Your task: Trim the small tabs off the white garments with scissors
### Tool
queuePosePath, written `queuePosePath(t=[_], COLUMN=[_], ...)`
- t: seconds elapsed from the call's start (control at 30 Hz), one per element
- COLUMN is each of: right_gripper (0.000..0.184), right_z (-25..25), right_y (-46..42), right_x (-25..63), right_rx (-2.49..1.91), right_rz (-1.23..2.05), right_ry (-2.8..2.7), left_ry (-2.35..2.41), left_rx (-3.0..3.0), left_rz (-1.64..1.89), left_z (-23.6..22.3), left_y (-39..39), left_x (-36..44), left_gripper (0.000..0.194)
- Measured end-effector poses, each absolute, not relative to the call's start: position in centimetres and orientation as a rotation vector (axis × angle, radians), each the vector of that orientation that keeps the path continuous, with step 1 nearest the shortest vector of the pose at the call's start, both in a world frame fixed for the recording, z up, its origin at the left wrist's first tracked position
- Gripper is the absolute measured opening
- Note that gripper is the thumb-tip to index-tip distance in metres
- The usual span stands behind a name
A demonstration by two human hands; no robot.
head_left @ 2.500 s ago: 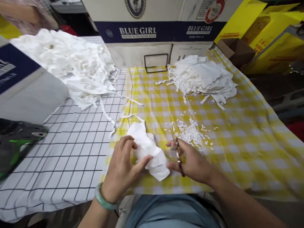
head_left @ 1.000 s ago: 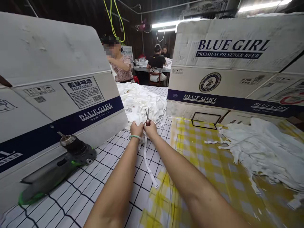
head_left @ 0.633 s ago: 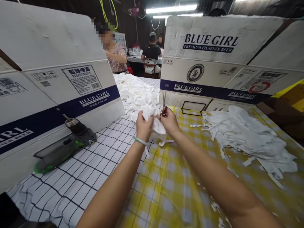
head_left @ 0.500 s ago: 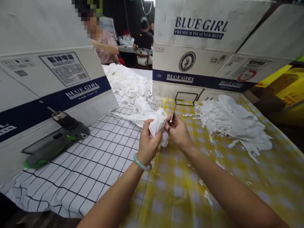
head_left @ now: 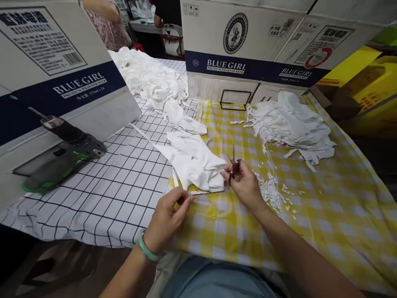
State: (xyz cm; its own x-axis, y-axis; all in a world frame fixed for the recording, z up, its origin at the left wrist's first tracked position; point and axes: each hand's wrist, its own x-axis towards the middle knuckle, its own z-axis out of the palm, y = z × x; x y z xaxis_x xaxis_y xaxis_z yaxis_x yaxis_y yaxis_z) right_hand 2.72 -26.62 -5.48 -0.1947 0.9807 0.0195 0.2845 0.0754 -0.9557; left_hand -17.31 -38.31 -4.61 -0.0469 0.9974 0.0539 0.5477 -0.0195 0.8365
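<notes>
Here's the white cloth, loosely spread on the surface just beyond both hands, long axis slanting from far left to near right. The left hand pinches the narrow strap along its near edge; the right hand, nearer the cloth's body, grips scissors, blades pointing away, fingertips right at the cloth's right end.

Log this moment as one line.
left hand: at end of white strap | right hand: holding open scissors | white cloth: ahead of left hand | white scraps: beside right hand
</notes>
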Motion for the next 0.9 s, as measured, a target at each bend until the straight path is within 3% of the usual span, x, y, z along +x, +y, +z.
queuePosePath(t=[0.17, 0.3, 0.43, 0.53, 0.63, 0.9], right_gripper=[0.034, 0.015, 0.033, 0.023, 0.007, 0.014], right_z=[-5.2, -5.5, -6.1, -6.8, -6.8, -6.5], right_y=[-28.6, -29.3, -29.8, -29.7, -28.9, -28.0], right_x=[-2.2, -2.3, -1.9, -2.8, -3.6, -3.7], right_rx=[-1.145, -1.085, -0.850, -0.883, -1.009, -0.990], right_rz=[1.686, 1.532, 1.326, 1.182, 1.218, 1.325], right_ry=[-1.610, -1.710, -2.031, -1.977, -1.797, -1.772], left_ry=[1.462, 1.425, 1.167, 1.052, 1.278, 2.230], left_rx=[1.673, 1.543, 1.361, 1.269, 1.338, 1.533], left_rz=[1.044, 1.074, 0.996, 0.861, 0.754, 0.963], left_z=[-4.6, -4.3, -2.4, -1.7, -2.5, -6.7], left_y=[-40.2, -41.9, -43.6, -44.5, -44.9, -39.2], left_x=[-16.0, -15.4, -15.3, -15.4, -16.5, -20.3], left_gripper=[0.011, 0.012, 0.015, 0.014, 0.013, 0.019])
